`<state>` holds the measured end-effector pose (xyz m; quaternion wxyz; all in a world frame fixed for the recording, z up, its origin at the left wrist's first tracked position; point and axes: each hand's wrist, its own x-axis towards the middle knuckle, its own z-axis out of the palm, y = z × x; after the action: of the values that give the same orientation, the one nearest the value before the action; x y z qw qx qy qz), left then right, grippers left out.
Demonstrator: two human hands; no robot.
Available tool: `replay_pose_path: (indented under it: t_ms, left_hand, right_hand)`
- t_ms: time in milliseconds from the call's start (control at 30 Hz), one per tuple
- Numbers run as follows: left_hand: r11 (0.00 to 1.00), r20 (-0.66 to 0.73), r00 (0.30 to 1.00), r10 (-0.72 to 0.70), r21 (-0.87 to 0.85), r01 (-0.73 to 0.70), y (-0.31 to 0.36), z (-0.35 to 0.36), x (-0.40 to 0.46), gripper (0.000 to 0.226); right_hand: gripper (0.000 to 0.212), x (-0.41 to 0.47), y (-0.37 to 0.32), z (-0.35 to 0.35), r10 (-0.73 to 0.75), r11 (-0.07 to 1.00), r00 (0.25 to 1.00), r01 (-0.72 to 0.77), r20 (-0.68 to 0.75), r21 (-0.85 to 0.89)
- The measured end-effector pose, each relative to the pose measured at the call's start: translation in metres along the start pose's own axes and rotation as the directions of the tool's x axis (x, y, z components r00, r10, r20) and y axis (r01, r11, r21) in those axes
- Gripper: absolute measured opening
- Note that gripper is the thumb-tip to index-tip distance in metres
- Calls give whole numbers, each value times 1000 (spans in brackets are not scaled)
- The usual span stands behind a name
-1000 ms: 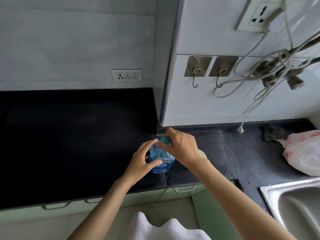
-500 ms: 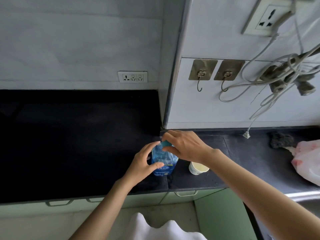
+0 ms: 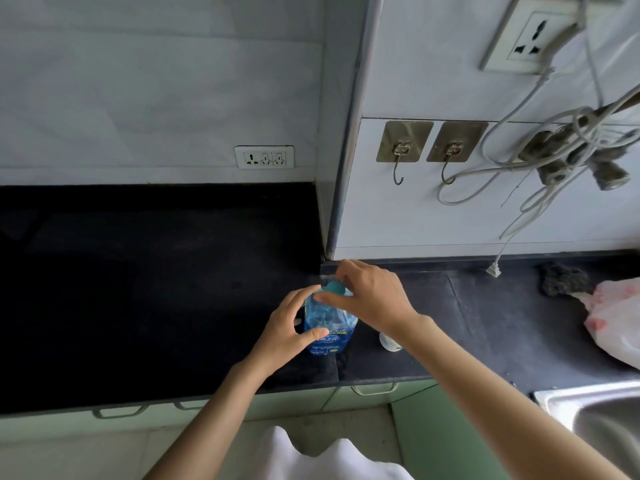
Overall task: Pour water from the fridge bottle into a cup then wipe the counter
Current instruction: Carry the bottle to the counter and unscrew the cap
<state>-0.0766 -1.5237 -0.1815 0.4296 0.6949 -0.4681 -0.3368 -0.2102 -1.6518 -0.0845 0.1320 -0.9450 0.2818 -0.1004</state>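
both forearms reached forward from the bottom of the view over the green cabinet fronts (image 3: 433,424) to the front edge of the black counter (image 3: 138,306). the left hand (image 3: 289,329) curled round the side of the blue water bottle (image 3: 329,322), thumb on the label and fingers wrapped over the shoulder, holding it upright on the counter. the right hand (image 3: 372,296) came down from above with its wrist bent, fingers and thumb pinching the teal cap (image 3: 334,287). a white cup (image 3: 389,342) stood just beside the bottle, mostly hidden under the right wrist. to the right lay the steel sink (image 3: 599,414), a pink-and-white plastic bag (image 3: 620,320) and a dark scrubber (image 3: 562,278). on the wall behind hung two adhesive hooks (image 3: 403,143) and tangled white cables (image 3: 540,157).
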Motion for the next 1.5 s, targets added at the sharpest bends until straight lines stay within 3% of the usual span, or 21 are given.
replay_pose_path:
  t_ms: [100,233,400,633,833,967,1167,1367,1500]
  left_hand:
    - [1000,1,1000,2,-17,-2,0,0,0,71]
    - [999,1,1000,18,-30,-18,2,-1,-1,71]
    - [999,-4,1000,29,-35,-29,0,0,-1,71]
    - [999,-15,999,28,-39,-29,-1,1,-1,71]
    - [999,-11,999,38,-20,-38,-2,1,-2,71]
    - [999,7,999,44,-1,-44,-2,-2,-1,71]
    - [999,8,999,46,10,-46,-2,-1,-1,70]
    - [998,2,999,53,17,-53,1,-2,-2,71]
    - [998,4,998,59,19,-59,1,-1,-2,69]
  right_hand:
    - [43,2,-4,5,-14,1000,999,14,-34,9]
    - [34,3,1,3,-207,978,977,208,-45,-1]
    - [26,3,9,-6,-351,936,935,352,53,-20]
    - [22,1,10,-5,-280,944,958,262,66,200]
    - [39,-1,1,9,102,947,994,-89,-27,310]
    - [33,-1,-1,9,-20,977,997,34,-68,210]
    - [31,3,11,-1,-275,959,961,272,24,85]
    - [27,3,15,-6,-322,938,941,302,108,172]
    - [29,5,14,-9,-263,922,949,195,173,334]
